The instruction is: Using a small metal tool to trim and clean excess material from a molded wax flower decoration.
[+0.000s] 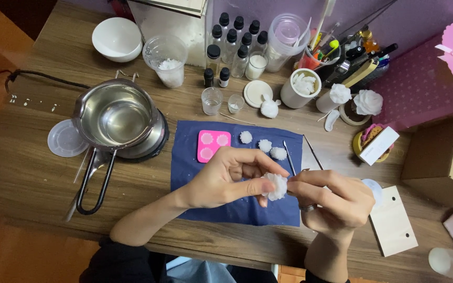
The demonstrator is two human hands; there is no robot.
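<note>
Both hands meet above the blue cloth [195, 181] near the counter's [22, 178] front edge. Left hand [226, 175] is curled narrow, thumb and fingertips pinching a white wax flower [277, 186] from its left side. Right hand [331, 202] is closed too, fingers pinched at the flower's right edge and gripping a thin metal pick [289, 157] that rises past the flower; a ring sits on one finger. On the cloth behind lie three more white flowers [264, 145] and a pink mold [213, 145], with a second thin tool [314, 152] at the cloth's right edge. Left of the cloth, well apart, stands a steel pot [116, 118] on a burner. Small bottles [232, 39] line the far edge, and a wooden tag [392, 220] lies right of the right hand.
</note>
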